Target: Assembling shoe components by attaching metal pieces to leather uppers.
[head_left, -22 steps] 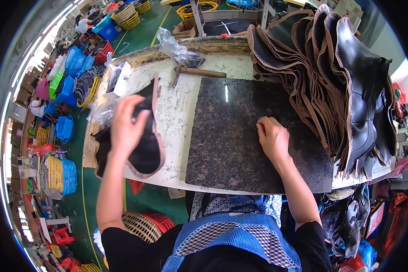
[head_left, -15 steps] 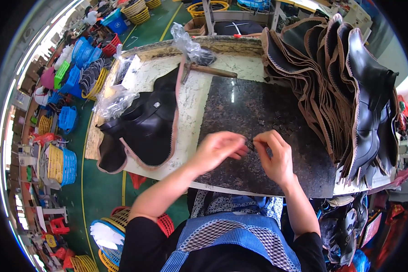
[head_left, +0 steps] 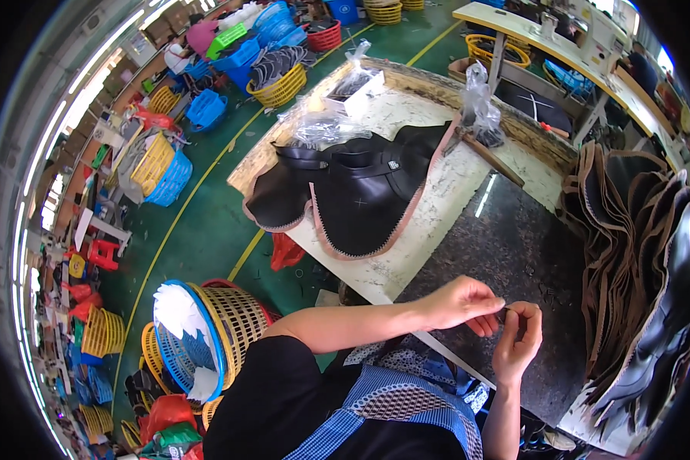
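Note:
Over the dark mottled board (head_left: 468, 253), my left hand (head_left: 464, 303) and my right hand (head_left: 518, 341) meet fingertip to fingertip. Each is closed in a pinch around a tiny dark piece that is too small to name. Several small black bits (head_left: 548, 293) are scattered on the board just beyond the right hand. To the left of the board a black leather boot upper (head_left: 372, 203) with a pinkish zigzag-cut edge lies flat on the white table (head_left: 406, 268); neither hand touches it.
A hammer (head_left: 494, 159) lies at the board's far edge beside a clear plastic bag (head_left: 479, 107). On the right stands a thick stack of black boot uppers (head_left: 629, 291). A white box (head_left: 354, 93) sits at the table's far left. Baskets (head_left: 234, 318) crowd the floor at my left.
The view has turned left, so the table appears shifted right and tilted. My hands, a little apart before, now touch at the fingertips.

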The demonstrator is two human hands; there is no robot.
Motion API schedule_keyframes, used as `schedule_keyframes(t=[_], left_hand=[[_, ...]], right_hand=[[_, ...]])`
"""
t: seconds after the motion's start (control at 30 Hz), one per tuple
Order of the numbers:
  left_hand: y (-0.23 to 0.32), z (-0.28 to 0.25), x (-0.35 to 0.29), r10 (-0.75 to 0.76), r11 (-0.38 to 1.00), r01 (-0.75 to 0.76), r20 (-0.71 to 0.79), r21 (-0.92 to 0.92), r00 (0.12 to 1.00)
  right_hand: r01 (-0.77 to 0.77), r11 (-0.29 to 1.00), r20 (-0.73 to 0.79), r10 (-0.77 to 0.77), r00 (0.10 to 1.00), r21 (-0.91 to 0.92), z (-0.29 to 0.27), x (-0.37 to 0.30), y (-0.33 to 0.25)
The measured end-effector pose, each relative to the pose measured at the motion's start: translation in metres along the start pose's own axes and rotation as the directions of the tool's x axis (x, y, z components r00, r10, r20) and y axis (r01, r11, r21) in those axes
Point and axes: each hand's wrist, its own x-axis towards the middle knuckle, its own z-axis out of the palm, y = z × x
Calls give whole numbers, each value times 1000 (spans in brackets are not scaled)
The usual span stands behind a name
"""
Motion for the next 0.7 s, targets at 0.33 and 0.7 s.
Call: schedule_keyframes(t=[0.33, 0.7], left_hand=[[111, -233, -76, 684, 306, 426, -508, 851, 523], [171, -233, -140, 763, -433, 553, -37, 712, 645]], right_hand=[[-322, 620, 112, 353, 929, 716, -22, 7, -14], [-455, 262, 237, 580, 779, 851, -10, 19, 4]])
